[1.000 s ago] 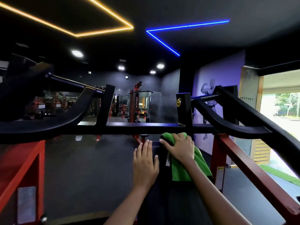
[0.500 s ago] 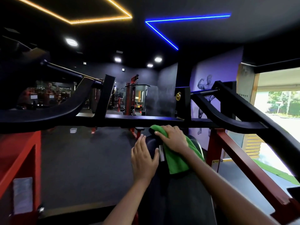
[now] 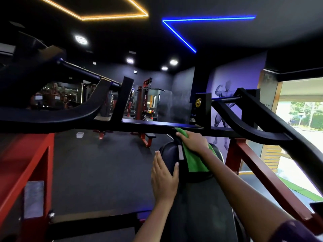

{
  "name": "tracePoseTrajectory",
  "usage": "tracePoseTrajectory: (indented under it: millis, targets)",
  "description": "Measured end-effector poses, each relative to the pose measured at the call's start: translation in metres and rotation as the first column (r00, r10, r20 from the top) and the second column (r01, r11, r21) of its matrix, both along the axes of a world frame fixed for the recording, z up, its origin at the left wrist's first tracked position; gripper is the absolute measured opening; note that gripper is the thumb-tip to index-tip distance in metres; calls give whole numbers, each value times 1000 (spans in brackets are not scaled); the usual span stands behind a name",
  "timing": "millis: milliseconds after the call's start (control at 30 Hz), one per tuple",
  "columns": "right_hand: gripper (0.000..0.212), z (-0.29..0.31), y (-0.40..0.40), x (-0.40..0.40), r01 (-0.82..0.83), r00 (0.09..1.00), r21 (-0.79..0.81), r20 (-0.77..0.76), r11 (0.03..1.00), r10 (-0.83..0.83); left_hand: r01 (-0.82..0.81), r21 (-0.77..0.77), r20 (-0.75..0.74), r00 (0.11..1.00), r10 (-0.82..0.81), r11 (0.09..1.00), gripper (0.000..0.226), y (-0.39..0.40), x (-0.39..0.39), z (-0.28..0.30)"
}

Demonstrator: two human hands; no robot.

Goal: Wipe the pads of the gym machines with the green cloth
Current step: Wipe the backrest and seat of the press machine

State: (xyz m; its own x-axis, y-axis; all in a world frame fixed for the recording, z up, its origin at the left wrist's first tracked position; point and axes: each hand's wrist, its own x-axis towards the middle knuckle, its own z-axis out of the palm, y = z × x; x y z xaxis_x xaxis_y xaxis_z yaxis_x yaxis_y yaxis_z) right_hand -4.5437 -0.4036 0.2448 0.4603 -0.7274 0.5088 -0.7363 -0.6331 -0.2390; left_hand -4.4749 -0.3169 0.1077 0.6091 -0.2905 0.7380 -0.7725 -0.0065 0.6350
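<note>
Dim gym, black machine frame overhead. My right hand clutches the green cloth against the top of the black pad to scrub it; left hand, fingers flat, braces the pad's side.

A gym: weight machines, rubber floor, bodybuilder mural.

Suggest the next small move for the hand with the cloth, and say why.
Probably draw the right hand back toward the body, dragging the green cloth down the black pad. The cloth sits at the pad's far top edge, under the black crossbar, while the left hand steadies the pad's side; the nearer surface lies uncovered.
</note>
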Motion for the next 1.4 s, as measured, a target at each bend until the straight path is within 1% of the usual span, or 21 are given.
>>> tracePoseTrajectory:
  millis: [100,167,233,333,400,500,533,633,667,800,867,933,967,1000,1067,1100,1133,1167,1267,1333,1400]
  targets:
    - [49,-11,25,25,-145,983,-186,-138,972,120,-14,39,-12,1000,15,999,74,5,-5,-11]
    - [52,-17,28,25,-280,953,-224,-180,934,242,-9,83,-30,999,12,997,72,9,-8,-17]
    - [61,-9,25,19,-272,954,-161,-173,949,244,-28,117,-48,998,34,993,71,14,-13,-25]
    - [54,-8,34,23,-193,978,-155,-113,969,176,-64,111,-74,995,72,992,79,21,-23,-40]
    - [52,-24,49,32,-335,930,-357,-273,872,245,-86,107,-88,992,96,990,77,23,-29,-51]
    - [55,-41,52,34,-625,755,-476,-569,618,325,-101,133,-105,988,116,986,75,26,-35,-63]
    - [58,-33,50,33,-627,747,-466,-587,625,312,-99,122,-118,986,113,988,75,28,-37,-68]
    - [67,-30,52,29,-428,875,-395,-405,812,264,-82,112,-143,985,97,990,74,38,-44,-86]
    - [68,-36,58,28,-416,867,-372,-438,830,239,-84,115,-143,985,100,990,73,40,-44,-89]
    - [67,-48,56,20,-677,613,-361,-758,641,221,-94,138,-171,978,117,986,73,45,-52,-101]
    - [65,-31,56,21,-649,646,-403,-740,646,187,-109,147,-180,974,135,983,74,47,-54,-107]
    - [63,-41,62,19,-513,738,-416,-661,751,138,-111,164,-196,970,143,980,73,50,-60,-115]
    - [61,-54,69,19,-509,735,-405,-664,759,138,-107,174,-202,969,141,979,71,52,-64,-119]
    - [58,-70,75,18,-579,671,-379,-724,722,158,-104,182,-208,968,141,978,70,54,-66,-122]
    - [51,-90,79,9,-785,435,-264,-879,561,194,-116,189,-209,966,155,975,66,59,-74,-130]
    - [49,-92,74,6,-838,387,-263,-904,477,182,-129,191,-200,965,167,973,66,62,-78,-138]
    - [49,-86,69,5,-852,398,-306,-906,425,146,-137,196,-189,966,175,971,66,65,-82,-146]
    - [52,-77,65,7,-819,470,-385,-875,426,115,-143,200,-176,968,179,969,67,68,-85,-154]
    - [61,-80,70,2,-656,648,-478,-754,585,111,-141,225,-165,970,180,964,65,77,-91,-173]
    - [60,-108,78,-3,-722,585,-417,-794,551,165,-120,241,-186,968,167,963,66,82,-96,-178]
    - [59,-122,76,-8,-828,441,-330,-882,453,164,-101,269,-204,966,159,958,66,89,-101,-181]
